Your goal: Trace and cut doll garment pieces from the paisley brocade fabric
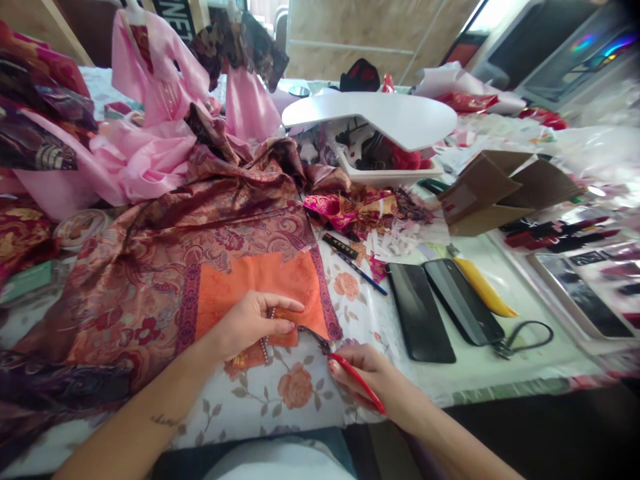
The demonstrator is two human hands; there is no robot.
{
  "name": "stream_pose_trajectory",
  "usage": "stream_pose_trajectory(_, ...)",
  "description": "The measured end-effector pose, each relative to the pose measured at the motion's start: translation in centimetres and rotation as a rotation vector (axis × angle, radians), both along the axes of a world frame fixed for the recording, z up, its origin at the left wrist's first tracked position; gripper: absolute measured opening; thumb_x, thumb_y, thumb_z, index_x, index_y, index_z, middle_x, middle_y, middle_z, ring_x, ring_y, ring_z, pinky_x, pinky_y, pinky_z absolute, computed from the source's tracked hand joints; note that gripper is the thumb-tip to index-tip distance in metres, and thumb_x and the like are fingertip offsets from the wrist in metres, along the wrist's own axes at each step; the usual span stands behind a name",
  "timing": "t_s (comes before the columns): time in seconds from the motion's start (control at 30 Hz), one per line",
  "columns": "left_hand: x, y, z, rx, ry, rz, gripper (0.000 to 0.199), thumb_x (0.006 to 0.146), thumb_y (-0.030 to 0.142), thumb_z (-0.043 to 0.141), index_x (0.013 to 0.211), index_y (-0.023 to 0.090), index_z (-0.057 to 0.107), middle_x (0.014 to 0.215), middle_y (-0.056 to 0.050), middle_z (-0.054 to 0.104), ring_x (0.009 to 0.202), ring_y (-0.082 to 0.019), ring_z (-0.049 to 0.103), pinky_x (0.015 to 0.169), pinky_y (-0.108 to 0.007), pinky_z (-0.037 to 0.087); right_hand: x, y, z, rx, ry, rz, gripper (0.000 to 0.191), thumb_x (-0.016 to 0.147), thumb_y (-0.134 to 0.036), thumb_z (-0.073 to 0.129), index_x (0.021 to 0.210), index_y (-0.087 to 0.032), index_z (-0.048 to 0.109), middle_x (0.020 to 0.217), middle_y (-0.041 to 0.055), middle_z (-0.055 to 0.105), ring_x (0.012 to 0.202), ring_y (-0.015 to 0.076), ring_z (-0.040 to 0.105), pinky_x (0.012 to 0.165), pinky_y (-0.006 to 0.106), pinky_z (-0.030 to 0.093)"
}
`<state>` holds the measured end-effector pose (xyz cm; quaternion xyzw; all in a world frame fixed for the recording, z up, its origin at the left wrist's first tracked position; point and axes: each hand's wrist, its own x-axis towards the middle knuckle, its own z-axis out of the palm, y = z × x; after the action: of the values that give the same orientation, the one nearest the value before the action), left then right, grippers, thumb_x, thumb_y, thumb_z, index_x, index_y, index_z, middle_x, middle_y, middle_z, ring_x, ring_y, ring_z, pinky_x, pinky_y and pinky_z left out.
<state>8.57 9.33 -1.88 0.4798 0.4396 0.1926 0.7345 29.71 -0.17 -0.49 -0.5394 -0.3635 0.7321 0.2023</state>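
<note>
Orange patterned fabric (260, 273) with a purple border lies in front of me, next to a rust-coloured floral brocade cloth (150, 260). At the fabric's near edge, my left hand (255, 323) is closed, with a bit of the orange cloth between thumb and forefinger. Under that hand a strand of small beads (264, 350) hangs beside a smaller orange piece. My right hand (365, 380) is wrapped round scissors (357, 383) with red handles. Their dark blades point left and meet the fabric's near edge; how far they are apart is unclear.
Two dark phones (423, 310) and a yellow tube-like object (485, 287) lie to the right. A blue pencil (363, 272) rests beyond the fabric. Behind stand a white-lidded box (370, 117), a cardboard box (490, 193) and pink-dressed doll-like figures (250, 103).
</note>
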Motion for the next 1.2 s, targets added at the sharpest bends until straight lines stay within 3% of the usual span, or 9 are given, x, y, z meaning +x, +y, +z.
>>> stream_pose_trajectory(0.47,0.0,0.0,0.0,0.022,-0.007,-0.012,0.037,0.065,0.026,0.078,0.1,0.017,0.074,0.08,-0.004,0.07,0.071,-0.017,0.063,0.063,-0.025,0.048,0.2,0.0,0.7,-0.023,0.081,0.02,0.057,0.074,-0.067,0.06,0.054,-0.019,0.037,0.038,-0.0092,0.033,0.033,0.0016,0.021,0.034,0.019,0.01)
stream_pose_trajectory(0.9,0.0,0.1,0.2,0.027,0.004,-0.009,0.038,0.061,0.025,0.079,0.098,0.017,0.075,0.076,-0.004,0.07,0.078,-0.022,0.064,0.063,-0.026,0.049,0.1,0.3,0.3,-0.064,0.075,-0.021,0.057,0.068,-0.065,0.068,0.055,-0.019,0.038,0.041,-0.0106,0.03,0.034,0.0015,0.023,0.033,0.018,0.012)
stream_pose_trajectory(1.2,0.0,0.1,0.1,0.027,-0.006,0.004,0.036,0.063,0.025,0.079,0.098,0.016,0.075,0.084,-0.006,0.071,0.08,-0.021,0.065,0.065,-0.025,0.049,0.2,0.0,-0.3,-0.018,0.037,-0.008,0.056,0.07,-0.064,0.067,0.055,-0.019,0.037,0.039,-0.0099,0.033,0.033,0.0015,0.024,0.033,0.019,0.012)
